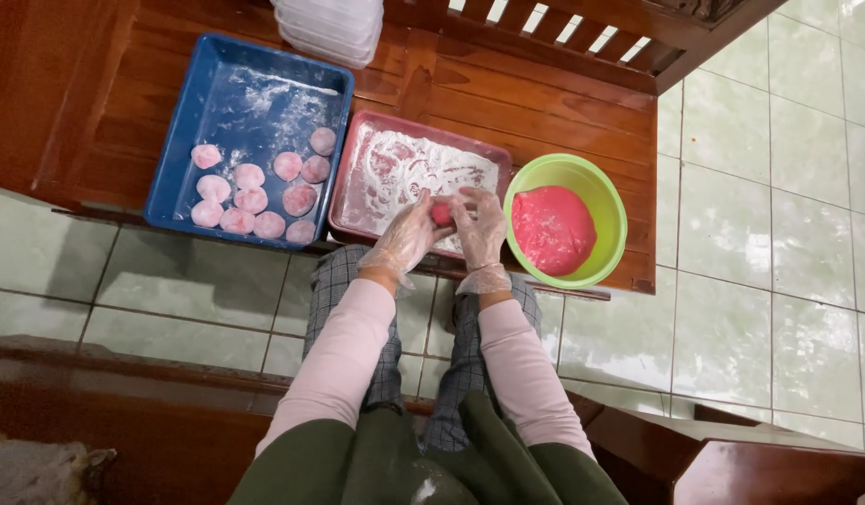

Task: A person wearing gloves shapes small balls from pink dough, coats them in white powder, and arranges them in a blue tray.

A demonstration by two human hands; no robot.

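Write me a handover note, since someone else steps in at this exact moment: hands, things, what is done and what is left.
Left hand and right hand, both in clear gloves, cup a pink dough ball over the floured red tray.
Done: eleven floured pink pieces lie in the blue tray.
Left: a mass of pink dough sits in the green bowl, right of the red tray.

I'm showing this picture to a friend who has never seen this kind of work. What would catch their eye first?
Most likely the green bowl at the right of the wooden table, holding a bright pink lump of dough. Next, the left hand and right hand, in clear gloves, pressing a small pink ball over the floured pink tray. At left, a blue tray holds rows of floured pink pieces.
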